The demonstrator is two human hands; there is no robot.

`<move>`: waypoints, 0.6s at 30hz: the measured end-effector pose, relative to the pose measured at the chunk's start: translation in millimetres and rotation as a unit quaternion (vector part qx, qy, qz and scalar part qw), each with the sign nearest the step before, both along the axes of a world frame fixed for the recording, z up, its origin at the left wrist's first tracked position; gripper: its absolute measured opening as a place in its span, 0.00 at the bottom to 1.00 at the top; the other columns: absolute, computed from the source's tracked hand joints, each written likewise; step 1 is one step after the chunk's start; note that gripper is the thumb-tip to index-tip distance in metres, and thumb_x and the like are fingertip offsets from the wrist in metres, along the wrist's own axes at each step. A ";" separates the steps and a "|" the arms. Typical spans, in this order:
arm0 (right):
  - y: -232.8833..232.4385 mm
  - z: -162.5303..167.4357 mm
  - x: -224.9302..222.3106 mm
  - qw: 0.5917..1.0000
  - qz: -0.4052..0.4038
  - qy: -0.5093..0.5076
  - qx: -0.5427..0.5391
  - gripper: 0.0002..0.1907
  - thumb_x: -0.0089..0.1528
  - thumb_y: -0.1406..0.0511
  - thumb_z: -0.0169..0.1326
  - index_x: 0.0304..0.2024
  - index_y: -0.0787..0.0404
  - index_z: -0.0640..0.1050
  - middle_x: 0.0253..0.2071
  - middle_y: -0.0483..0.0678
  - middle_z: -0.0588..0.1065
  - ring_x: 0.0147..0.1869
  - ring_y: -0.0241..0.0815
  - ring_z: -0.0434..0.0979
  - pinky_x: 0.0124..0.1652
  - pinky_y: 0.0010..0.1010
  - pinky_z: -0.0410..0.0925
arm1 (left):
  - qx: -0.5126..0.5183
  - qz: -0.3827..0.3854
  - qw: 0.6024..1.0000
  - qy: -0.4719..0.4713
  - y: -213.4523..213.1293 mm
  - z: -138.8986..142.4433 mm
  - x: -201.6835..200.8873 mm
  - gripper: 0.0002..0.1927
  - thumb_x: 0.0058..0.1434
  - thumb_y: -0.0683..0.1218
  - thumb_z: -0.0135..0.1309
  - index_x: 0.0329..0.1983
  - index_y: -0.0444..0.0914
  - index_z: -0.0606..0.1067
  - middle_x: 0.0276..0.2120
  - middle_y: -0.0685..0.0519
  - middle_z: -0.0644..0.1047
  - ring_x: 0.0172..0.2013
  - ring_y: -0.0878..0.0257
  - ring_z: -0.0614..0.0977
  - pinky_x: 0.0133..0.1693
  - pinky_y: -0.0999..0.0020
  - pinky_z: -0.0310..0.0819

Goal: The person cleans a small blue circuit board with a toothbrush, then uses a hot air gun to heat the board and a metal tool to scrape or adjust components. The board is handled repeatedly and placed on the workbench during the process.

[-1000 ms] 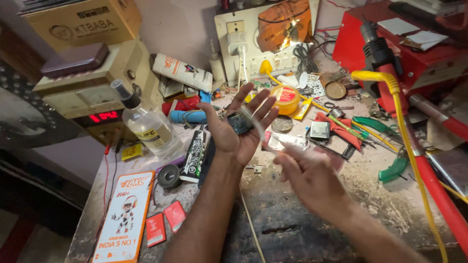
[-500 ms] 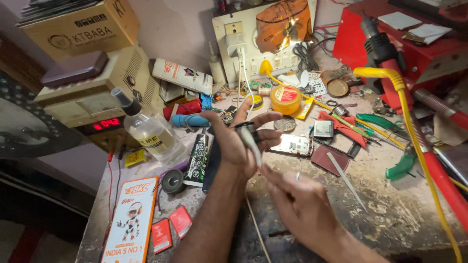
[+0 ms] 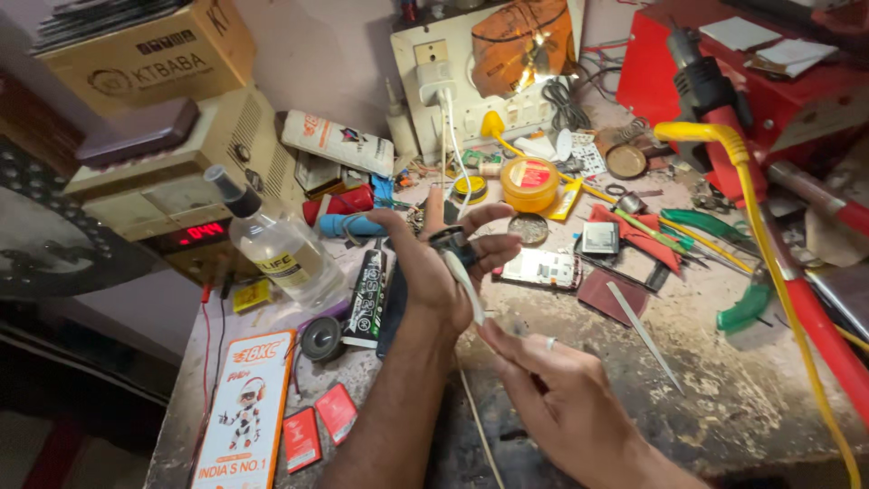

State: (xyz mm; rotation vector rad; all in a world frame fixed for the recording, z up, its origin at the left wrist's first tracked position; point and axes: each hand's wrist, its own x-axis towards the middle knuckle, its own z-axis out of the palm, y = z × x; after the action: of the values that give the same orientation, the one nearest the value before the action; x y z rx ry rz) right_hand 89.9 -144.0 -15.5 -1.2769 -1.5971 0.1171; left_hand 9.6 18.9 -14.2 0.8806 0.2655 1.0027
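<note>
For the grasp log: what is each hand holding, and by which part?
Left hand grips a small dark round part between thumb and fingers. Right hand pinches its white cable lower down.

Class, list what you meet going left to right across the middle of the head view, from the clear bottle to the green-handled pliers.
Clear bottle → black tube → left hand holding a small dark part → opened phone → metal tweezers → green-handled pliers.

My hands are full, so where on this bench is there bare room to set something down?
Bare bench lies near the front, between the right hand and the yellow hose. Behind the left hand it is crowded around the round tin.
</note>
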 end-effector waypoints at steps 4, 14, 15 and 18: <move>-0.6 -5.9 4.2 0.995 -0.043 0.044 -0.076 0.18 0.63 0.69 0.55 0.56 0.59 0.81 0.21 0.55 0.72 0.19 0.36 0.68 0.22 0.33 0.64 | -0.065 -0.005 0.998 0.006 -3.8 -4.6 7.8 0.69 0.44 0.89 0.24 0.80 0.45 0.28 0.38 0.37 0.78 0.29 0.49 0.83 0.34 0.55 0.82; -4.4 -6.3 6.6 0.994 -0.033 0.050 -0.090 0.17 0.64 0.68 0.54 0.55 0.59 0.81 0.23 0.48 0.76 0.22 0.32 0.70 0.24 0.29 0.64 | -0.090 -0.007 0.995 0.048 -1.0 -11.0 13.6 0.72 0.44 0.90 0.21 0.79 0.35 0.37 0.29 0.42 0.79 0.24 0.52 0.82 0.27 0.59 0.78; -6.0 -6.5 7.3 0.996 -0.017 0.048 -0.077 0.18 0.63 0.68 0.54 0.57 0.59 0.81 0.23 0.48 0.76 0.23 0.31 0.71 0.25 0.29 0.65 | -0.050 0.025 0.996 0.070 -1.7 -10.3 13.8 0.68 0.42 0.89 0.23 0.80 0.48 0.35 0.29 0.43 0.79 0.23 0.54 0.81 0.27 0.61 0.77; -8.2 -9.6 10.2 0.990 -0.020 0.071 -0.121 0.21 0.65 0.67 0.53 0.60 0.57 0.80 0.21 0.51 0.73 0.24 0.33 0.71 0.25 0.30 0.66 | -0.033 0.007 0.999 0.033 -4.5 -5.9 16.1 0.67 0.48 0.89 0.24 0.81 0.44 0.41 0.26 0.45 0.78 0.21 0.55 0.80 0.25 0.61 0.76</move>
State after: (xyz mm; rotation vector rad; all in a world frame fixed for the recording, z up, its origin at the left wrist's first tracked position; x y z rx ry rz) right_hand 100.1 -152.3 -25.0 -1.4515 -1.4673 0.3773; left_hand 25.7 14.3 -20.2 0.8539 0.3592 0.9744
